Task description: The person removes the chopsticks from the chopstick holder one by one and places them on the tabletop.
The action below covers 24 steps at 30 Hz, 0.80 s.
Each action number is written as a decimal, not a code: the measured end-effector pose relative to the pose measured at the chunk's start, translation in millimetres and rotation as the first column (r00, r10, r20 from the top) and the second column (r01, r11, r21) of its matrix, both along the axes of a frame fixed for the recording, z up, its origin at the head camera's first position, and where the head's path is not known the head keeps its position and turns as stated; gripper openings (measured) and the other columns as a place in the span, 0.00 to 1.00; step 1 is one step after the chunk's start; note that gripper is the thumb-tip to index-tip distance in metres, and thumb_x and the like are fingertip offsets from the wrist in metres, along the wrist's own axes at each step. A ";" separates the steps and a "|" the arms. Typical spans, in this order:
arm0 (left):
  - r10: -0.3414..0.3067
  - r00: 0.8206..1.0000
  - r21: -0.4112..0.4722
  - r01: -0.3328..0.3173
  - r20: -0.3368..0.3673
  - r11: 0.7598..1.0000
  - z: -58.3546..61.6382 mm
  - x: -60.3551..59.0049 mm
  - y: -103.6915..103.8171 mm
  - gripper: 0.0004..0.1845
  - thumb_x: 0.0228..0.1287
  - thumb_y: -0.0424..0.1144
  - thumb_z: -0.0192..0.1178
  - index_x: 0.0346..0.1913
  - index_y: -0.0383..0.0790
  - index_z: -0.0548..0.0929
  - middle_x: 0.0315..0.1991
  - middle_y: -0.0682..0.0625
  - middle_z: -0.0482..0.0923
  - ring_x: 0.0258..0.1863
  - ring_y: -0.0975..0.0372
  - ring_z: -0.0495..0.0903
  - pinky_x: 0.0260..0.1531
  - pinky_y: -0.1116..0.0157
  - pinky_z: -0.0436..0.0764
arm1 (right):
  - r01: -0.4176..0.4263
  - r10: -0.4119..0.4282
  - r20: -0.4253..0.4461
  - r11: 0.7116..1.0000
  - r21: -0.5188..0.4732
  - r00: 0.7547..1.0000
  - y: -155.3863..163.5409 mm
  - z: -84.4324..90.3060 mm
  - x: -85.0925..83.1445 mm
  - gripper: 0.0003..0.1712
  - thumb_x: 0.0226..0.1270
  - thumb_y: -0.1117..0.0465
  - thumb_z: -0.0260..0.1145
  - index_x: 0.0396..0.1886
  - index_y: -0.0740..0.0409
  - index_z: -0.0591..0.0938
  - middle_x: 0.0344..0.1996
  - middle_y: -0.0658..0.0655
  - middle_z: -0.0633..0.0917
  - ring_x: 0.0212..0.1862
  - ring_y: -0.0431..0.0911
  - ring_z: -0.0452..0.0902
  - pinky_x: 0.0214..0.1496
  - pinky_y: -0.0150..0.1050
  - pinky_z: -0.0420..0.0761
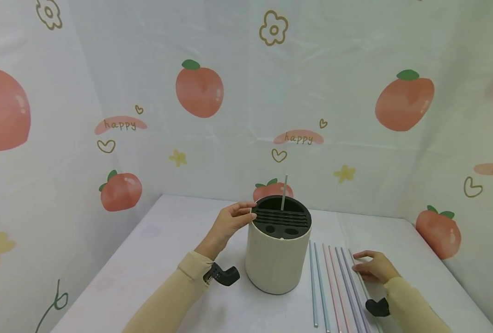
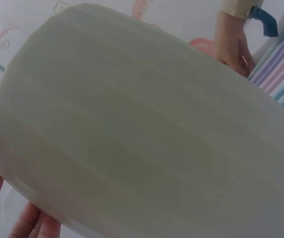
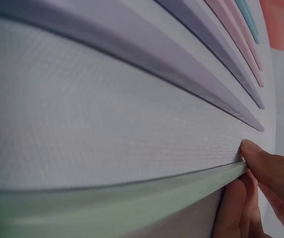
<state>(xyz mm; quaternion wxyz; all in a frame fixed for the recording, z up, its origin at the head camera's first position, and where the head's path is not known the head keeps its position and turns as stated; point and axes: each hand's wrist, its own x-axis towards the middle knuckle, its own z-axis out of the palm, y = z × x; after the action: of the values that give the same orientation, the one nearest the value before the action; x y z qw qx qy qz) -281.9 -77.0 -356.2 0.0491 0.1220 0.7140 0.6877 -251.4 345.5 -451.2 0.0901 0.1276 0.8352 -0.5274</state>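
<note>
Lying nearest along the table's (image 1: 179, 240) front-right edge is a row of loose straws: two blue straws (image 1: 313, 286), a pink straw (image 1: 332, 289), two lilac straws (image 1: 349, 286) and, outermost toward the right edge, a pale green straw (image 1: 359, 277). All are lying flat and roughly parallel, running from the front edge toward the back.

The right hand (image 1: 374, 267) is resting on the table at the far end of that row. In the right wrist view its fingertips (image 3: 261, 163) are pinching the tip of the pale green straw (image 3: 132, 198) against the table; the straw is not yet lifting clear.

Standing left of the straws, near the table's middle, is a cream ribbed holder (image 1: 276, 259) with a black slotted insert (image 1: 281, 217). One white straw (image 1: 285, 192) is already standing upright in a rear slot.

The left hand (image 1: 229, 222) is steadying the holder from its left side, fingers bent lightly over the rim beside the insert; the left wrist view is showing mostly the holder's wall (image 2: 142, 129).

Judgement on progress: early stage. One straw appears to be seated; six are remaining on the table, with the green one being taken up now.

Hanging behind the table's back and side edges is a peach-print backdrop (image 1: 354, 138).
</note>
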 end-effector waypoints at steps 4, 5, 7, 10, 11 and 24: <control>-0.006 1.000 0.004 0.006 -0.006 1.000 -0.5 -1.1 0.0 0.21 0.62 0.38 0.65 0.58 0.42 0.80 0.52 0.44 0.77 0.54 0.56 0.76 0.61 0.54 0.74 | 0.005 -0.006 0.006 1.000 0.018 1.000 -1.7 1.0 0.2 0.30 0.56 0.72 0.70 0.57 0.78 0.71 0.22 0.50 0.80 0.25 0.40 0.76 0.29 0.33 0.82; -0.006 1.000 0.003 0.006 -0.011 1.000 -1.0 -1.5 -0.1 0.21 0.62 0.38 0.65 0.58 0.41 0.80 0.52 0.43 0.77 0.54 0.56 0.76 0.61 0.54 0.74 | 0.007 -0.007 0.007 1.000 0.016 1.000 -2.1 1.2 0.1 0.30 0.56 0.72 0.70 0.57 0.78 0.71 0.23 0.51 0.80 0.25 0.40 0.76 0.29 0.34 0.82; -0.005 1.000 0.007 0.005 -0.010 1.000 -1.4 -1.5 0.0 0.21 0.62 0.38 0.65 0.58 0.41 0.80 0.52 0.43 0.77 0.54 0.56 0.76 0.61 0.54 0.74 | 0.007 -0.007 0.009 1.000 0.004 1.000 -2.3 1.4 0.1 0.29 0.56 0.73 0.70 0.57 0.78 0.71 0.23 0.51 0.80 0.25 0.40 0.77 0.30 0.34 0.83; -0.004 1.000 0.010 0.004 -0.008 1.000 -1.8 -1.9 0.1 0.21 0.62 0.38 0.65 0.58 0.41 0.80 0.52 0.43 0.77 0.55 0.56 0.76 0.61 0.55 0.74 | 0.007 -0.006 0.012 1.000 -0.018 1.000 -2.1 1.4 -0.2 0.30 0.56 0.73 0.69 0.57 0.79 0.70 0.24 0.51 0.81 0.26 0.40 0.78 0.30 0.34 0.83; -0.004 1.000 0.011 0.004 -0.008 1.000 -1.7 -1.9 0.0 0.21 0.62 0.38 0.65 0.58 0.41 0.80 0.52 0.43 0.77 0.54 0.56 0.76 0.61 0.55 0.75 | 0.007 -0.006 0.014 1.000 -0.023 1.000 -2.0 1.4 -0.5 0.30 0.56 0.73 0.70 0.57 0.79 0.70 0.24 0.51 0.81 0.26 0.40 0.78 0.30 0.34 0.83; 0.004 1.000 -0.003 -0.004 -0.007 1.000 -2.1 -1.2 -0.6 0.20 0.62 0.38 0.65 0.58 0.43 0.81 0.53 0.44 0.76 0.55 0.55 0.75 0.61 0.55 0.75 | -0.114 0.078 -0.196 0.977 -0.180 0.978 -1.6 38.3 -8.9 0.25 0.67 0.65 0.65 0.61 0.69 0.72 0.37 0.48 0.86 0.40 0.39 0.84 0.45 0.38 0.85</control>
<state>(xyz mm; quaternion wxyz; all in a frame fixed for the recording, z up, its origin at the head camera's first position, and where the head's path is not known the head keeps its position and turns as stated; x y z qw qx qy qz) -283.1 -77.6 -358.2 0.0454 0.1230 0.7154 0.6863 -260.2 343.9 -412.9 0.0481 0.0276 0.7908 -0.6095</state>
